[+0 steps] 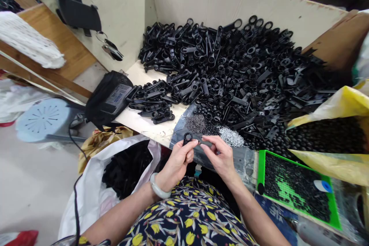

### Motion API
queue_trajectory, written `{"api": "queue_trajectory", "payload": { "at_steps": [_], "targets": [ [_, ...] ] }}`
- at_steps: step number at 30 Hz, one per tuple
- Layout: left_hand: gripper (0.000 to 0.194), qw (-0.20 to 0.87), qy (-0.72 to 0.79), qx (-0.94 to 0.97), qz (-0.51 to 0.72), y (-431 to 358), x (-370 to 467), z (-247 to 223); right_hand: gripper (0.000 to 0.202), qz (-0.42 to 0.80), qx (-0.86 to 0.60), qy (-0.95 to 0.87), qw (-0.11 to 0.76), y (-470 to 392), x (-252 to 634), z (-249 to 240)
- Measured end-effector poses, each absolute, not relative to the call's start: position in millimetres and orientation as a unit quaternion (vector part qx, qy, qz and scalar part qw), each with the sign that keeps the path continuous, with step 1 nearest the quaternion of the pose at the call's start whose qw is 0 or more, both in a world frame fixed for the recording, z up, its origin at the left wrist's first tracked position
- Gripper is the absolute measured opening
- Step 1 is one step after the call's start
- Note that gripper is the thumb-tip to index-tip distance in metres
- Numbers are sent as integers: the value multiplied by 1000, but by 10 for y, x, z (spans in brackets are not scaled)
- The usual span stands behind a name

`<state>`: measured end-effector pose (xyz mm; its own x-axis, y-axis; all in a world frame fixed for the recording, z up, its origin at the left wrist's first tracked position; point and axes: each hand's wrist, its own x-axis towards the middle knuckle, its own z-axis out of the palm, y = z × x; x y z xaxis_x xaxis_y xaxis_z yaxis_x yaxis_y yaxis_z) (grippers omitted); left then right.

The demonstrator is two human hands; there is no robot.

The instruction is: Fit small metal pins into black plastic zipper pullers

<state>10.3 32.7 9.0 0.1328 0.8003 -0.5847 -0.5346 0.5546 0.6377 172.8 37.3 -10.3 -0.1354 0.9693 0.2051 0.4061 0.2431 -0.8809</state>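
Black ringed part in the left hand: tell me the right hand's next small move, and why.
Probably ease the right hand in to meet the black ringed part: the left hand grips it, and the right is poised close beside it. Whether the right holds anything small, I cannot tell.

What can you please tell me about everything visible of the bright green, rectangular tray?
The bright green, rectangular, plastic-looking tray has a raised rim and lies face up to the right of the person's bare right hand, which does not touch it. Many small black pieces cover much of its base; a bare patch shows a gridded green floor. A white, blue-ended, rounded object lies inside near the right rim, and a black rounded thing sits at the near left corner. Its underside is hidden.
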Motion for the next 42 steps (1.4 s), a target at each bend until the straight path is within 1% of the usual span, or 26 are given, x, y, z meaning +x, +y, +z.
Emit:
{"api": "queue_trajectory", "payload": {
  "at_steps": [1,3,13,18,20,23,27,30,32,42],
  "targets": [
    [41,747,472,132,449,329,108,82,27,335,-508,-679,412,373,1721,-107],
    [42,757,463,116,446,325,113,74,21,323,-498,-691,413,372,1711,-118],
    [41,782,436,53,441,290,133,80,15,279,-503,-689,441,336,1647,-114],
    [41,788,429,74,436,275,144,74,20,236,-493,-724,421,324,1687,-164],
    [39,792,428,81,427,273,122,107,19,239,-498,-723,415,330,1704,-168],
    [27,807,420,74,408,274,59,158,13,268,-511,-696,428,360,1720,-147],
    [27,844,380,47,376,263,-10,169,8,300,-506,-671,452,390,1735,-100],
    [18,836,383,79,385,236,-10,162,9,317,-489,-682,442,379,1741,-88],
    [16,825,392,107,393,220,1,164,12,323,-471,-702,426,365,1741,-99],
    [23,806,422,141,390,209,30,124,21,287,-415,-780,370,392,1732,-113]
  ]
}}
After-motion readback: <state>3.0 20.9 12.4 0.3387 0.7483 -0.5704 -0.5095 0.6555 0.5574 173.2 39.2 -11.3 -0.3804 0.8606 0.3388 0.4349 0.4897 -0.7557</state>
